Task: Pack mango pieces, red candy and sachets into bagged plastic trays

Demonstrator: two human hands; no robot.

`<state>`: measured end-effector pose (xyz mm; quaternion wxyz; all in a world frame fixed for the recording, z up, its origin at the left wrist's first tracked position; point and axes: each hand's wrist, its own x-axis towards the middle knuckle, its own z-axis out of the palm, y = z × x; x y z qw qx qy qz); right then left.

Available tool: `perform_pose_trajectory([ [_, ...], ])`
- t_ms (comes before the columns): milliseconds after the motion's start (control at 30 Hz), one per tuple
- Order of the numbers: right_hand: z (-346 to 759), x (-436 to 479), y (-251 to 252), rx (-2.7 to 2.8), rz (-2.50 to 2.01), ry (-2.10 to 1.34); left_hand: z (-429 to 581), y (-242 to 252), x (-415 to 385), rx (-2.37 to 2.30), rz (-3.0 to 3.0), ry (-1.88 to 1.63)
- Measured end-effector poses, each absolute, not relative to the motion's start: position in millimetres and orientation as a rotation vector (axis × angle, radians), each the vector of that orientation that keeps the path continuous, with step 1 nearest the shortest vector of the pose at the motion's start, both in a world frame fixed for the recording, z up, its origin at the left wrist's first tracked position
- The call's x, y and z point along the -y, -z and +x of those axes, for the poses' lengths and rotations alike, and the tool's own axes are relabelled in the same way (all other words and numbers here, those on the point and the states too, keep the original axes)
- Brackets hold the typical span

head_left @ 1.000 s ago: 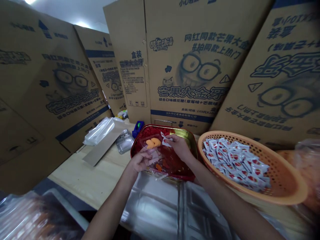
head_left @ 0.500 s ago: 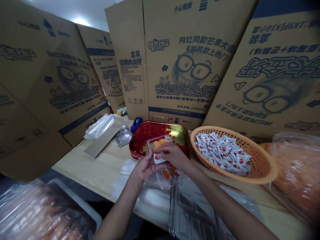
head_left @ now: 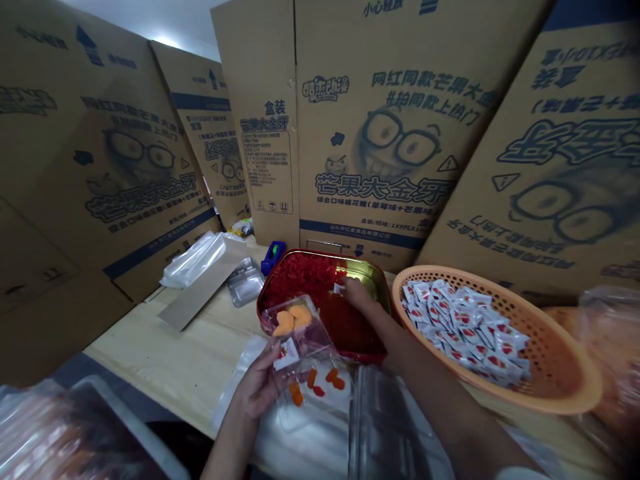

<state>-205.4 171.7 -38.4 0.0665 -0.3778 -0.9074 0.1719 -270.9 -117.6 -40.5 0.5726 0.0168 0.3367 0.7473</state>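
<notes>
Clear plastic tray (head_left: 300,333), with orange sweets (head_left: 293,319) inside, sits gripped in my left hand (head_left: 257,387) just in front of the red tin (head_left: 373,270). My right hand (head_left: 357,293) reaches into that tin; I cannot tell whether it grasps anything. Cardboard boxes (head_left: 370,133) stand behind.

Bare left hand (head_left: 260,388) low and close to the body, palm up, fingers curled in a grip, forearm rising from below, right hand (head_left: 357,293) stretched farther forward, knuckles up, fingertips dipped down, forearm slanting in from lower right
</notes>
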Motion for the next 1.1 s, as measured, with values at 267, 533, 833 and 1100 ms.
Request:
perform_pose_trajectory([
  [267,-218.7,-174.6,28.8,2.763,-1.238,-0.384,-268.7,47.3,122.9,-0.716,0.107,-1.735],
  [533,-143.5,-98.5,-30.3,2.701,-0.677,-0.726,-255.4,40.0,118.4,-0.749,0.141,-1.657],
  [833,-49.1,-38.5,-38.2,2.444,-0.584,-0.748,-213.8,29.5,111.4,-0.736,0.091,-1.550],
  [1100,80.5,-45.5,32.5,2.429,-1.222,-0.296,-203.2,31.1,113.7,-0.770,0.161,-1.502],
])
